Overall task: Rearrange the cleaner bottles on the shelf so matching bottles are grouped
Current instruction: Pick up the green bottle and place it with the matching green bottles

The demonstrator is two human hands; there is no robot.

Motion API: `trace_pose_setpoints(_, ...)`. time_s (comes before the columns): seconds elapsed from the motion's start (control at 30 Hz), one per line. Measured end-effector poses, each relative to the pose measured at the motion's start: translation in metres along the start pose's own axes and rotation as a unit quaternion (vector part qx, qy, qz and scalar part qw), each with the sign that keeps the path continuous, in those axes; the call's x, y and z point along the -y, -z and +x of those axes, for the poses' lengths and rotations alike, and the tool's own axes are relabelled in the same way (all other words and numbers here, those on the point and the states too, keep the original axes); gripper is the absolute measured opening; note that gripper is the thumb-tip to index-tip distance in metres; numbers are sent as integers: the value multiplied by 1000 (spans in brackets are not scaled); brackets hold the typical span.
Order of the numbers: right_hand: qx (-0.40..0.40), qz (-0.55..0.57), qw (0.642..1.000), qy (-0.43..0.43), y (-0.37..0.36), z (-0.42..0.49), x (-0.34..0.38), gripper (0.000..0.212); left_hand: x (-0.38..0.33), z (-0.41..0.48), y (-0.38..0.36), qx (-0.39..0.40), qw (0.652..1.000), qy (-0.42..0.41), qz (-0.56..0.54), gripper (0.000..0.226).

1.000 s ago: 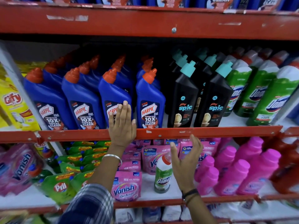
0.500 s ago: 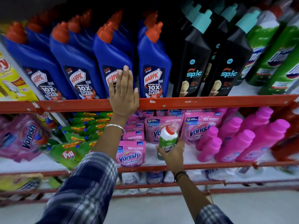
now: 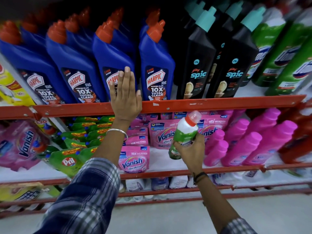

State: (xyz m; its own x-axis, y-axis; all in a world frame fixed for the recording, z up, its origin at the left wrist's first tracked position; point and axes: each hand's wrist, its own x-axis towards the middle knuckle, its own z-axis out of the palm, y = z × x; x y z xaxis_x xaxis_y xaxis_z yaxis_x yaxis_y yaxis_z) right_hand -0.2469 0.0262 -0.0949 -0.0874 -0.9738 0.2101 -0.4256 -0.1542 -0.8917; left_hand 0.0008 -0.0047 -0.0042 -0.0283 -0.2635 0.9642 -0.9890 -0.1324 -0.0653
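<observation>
My right hand grips a small green-and-white Domex bottle with a red-and-white cap, tilted and lifted in front of the pink Vanish pouches on the lower shelf. My left hand lies flat, fingers together, on the red shelf rail and against a blue Harpic bottle. On the upper shelf stand a row of blue Harpic bottles, black Spic bottles to their right, and large green Domex bottles at the far right.
The lower shelf holds green Pril pouches at left, pink bottles at right and red bottles beyond them. Yellow packs sit at the far left. More white packs fill the bottom shelf.
My right hand reached down to the small Domex bottle on the lower shelf, closed on it and lifted it up. My left hand stayed on the rail. The view tilted downward.
</observation>
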Motion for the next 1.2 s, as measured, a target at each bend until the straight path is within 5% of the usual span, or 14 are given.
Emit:
trace_pose_setpoints(0.27,-86,4,995,55,78,33,54,57,-1,0,-1,-7,1000,-3,14,63)
trace_pose_setpoints(0.63,-269,50,958,87,166,101,108,78,0,-1,-3,-31,998,-16,51,60)
trace_pose_setpoints(1.2,-293,61,943,149,184,179,116,76,-1,-1,-5,-48,997,-17,55,60)
